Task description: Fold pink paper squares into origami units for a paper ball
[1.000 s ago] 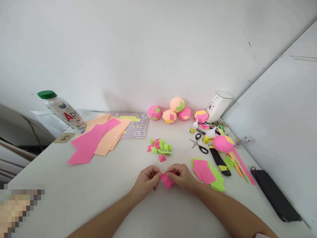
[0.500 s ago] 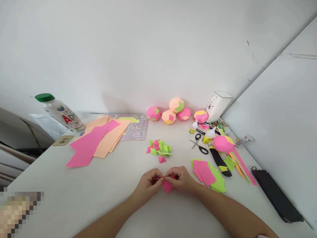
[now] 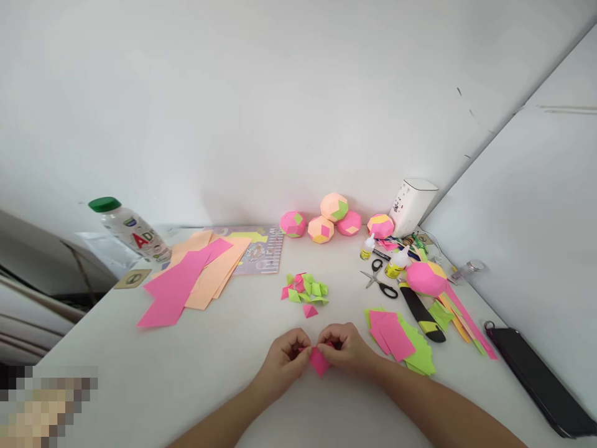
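Observation:
My left hand point(image 3: 288, 356) and my right hand point(image 3: 344, 348) meet at the near middle of the table. Between them is a small folded piece of pink paper point(image 3: 319, 362), pinched by the thumb and fingers of each hand. One pointed corner hangs below the fingertips; the rest is partly hidden by the fingers. Just beyond my hands lies a pile of small folded green and pink paper pieces point(image 3: 305, 289), with one pink folded piece point(image 3: 310, 310) at its near side. To the right of my right hand are pink paper squares point(image 3: 394, 336) on top of green paper squares point(image 3: 422, 358).
Paper balls point(image 3: 321, 229) sit along the wall. On the right are scissors point(image 3: 380, 280), glue bottles point(image 3: 397, 264), a utility knife point(image 3: 422, 313), another paper ball point(image 3: 426, 278) and a phone point(image 3: 541, 379). Paper sheets point(image 3: 186, 283) and a tilted bottle point(image 3: 135, 230) occupy the left.
The whole view has shifted, so everything appears slightly lower and further right. My fingertips have parted a little, and more of the folded pink paper shows between them.

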`<state>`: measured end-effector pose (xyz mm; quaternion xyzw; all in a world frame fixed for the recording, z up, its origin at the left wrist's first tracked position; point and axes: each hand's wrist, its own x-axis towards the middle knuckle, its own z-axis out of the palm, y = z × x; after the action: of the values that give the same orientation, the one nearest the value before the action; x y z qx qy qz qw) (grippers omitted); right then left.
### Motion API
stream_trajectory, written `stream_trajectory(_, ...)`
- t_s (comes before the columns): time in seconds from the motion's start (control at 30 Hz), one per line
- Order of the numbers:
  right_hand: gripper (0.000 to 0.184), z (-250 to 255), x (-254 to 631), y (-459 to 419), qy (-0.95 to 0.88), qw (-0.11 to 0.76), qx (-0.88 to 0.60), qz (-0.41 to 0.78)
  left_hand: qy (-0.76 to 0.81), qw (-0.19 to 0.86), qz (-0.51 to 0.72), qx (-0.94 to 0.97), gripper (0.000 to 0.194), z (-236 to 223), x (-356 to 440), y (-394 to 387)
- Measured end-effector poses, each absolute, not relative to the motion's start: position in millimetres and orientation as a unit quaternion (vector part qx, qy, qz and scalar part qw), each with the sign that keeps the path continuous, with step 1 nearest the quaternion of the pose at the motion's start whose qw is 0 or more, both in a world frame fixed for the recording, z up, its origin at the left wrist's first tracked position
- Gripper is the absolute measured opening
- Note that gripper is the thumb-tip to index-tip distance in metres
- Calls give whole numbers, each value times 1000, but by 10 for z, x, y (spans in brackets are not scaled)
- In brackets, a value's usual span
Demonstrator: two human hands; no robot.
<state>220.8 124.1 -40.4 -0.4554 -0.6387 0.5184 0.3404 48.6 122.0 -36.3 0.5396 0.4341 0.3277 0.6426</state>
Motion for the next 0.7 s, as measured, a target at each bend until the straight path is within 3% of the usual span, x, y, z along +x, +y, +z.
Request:
stream_trajectory(0.37,8,-438,2195,1231,-649,343,-450,508,444,603,319,581,19,-368,493,1212)
stream_trajectory(0.7,3,-432,2237,1251,-563,375,-444,588,456,660,328,498,26,-384,460,1232)
